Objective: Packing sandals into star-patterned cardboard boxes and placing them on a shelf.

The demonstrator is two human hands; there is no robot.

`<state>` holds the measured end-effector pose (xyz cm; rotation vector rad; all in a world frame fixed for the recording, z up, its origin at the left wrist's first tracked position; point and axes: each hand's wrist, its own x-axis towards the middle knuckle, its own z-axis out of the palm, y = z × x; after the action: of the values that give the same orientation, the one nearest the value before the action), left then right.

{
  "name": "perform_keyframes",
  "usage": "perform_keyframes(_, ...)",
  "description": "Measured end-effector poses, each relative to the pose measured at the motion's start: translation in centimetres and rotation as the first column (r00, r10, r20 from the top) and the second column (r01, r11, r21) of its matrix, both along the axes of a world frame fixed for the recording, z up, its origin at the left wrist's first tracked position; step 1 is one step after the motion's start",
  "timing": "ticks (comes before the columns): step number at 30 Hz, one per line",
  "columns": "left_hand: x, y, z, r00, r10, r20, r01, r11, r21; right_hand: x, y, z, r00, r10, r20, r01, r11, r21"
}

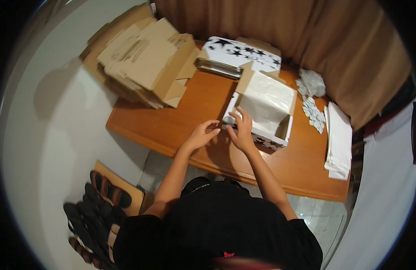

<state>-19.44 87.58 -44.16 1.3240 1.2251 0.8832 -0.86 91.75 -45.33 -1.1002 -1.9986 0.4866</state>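
An open white box with black stars (266,141) stands on the table in front of me, white paper (264,96) lining its inside. My right hand (242,131) is at the box's near left corner, fingers apart over the rim; whether it presses on the wall cannot be made out. Just left of that corner, my left hand (202,136) hovers over the table with curved, separated fingers and nothing in it.
Flattened brown cardboard (145,58) is piled at the far left. More star-printed boxes (239,55) lie behind the open one. To the right are a clear plastic bag (312,82), small white packets (313,114) and folded white sheets (338,139). Dark sandals (95,204) lie lower left.
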Motion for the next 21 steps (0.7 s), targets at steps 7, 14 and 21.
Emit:
perform_keyframes(7, -3.8, -13.0, -1.8, 0.793, 0.202, -0.574, -0.347, 0.925, -0.154, -4.0, -8.6, -1.8, 0.888, 0.458, 0.046, -0.448, 0.883, -0.141)
perform_keyframes(14, -3.7, -30.0, -3.9, 0.707, 0.454, -0.542, -0.645, 0.727, -0.234, -8.9, -17.4, -3.4, 0.51, 0.84, -0.185, -0.803, 0.387, -0.454)
perform_keyframes(21, -5.8, -43.6, -3.3, 0.386, 0.829, -0.405, -0.92, 0.38, -0.1, -15.7, -25.9, -1.9, 0.173, 0.96, -0.221, -0.879, 0.049, -0.475)
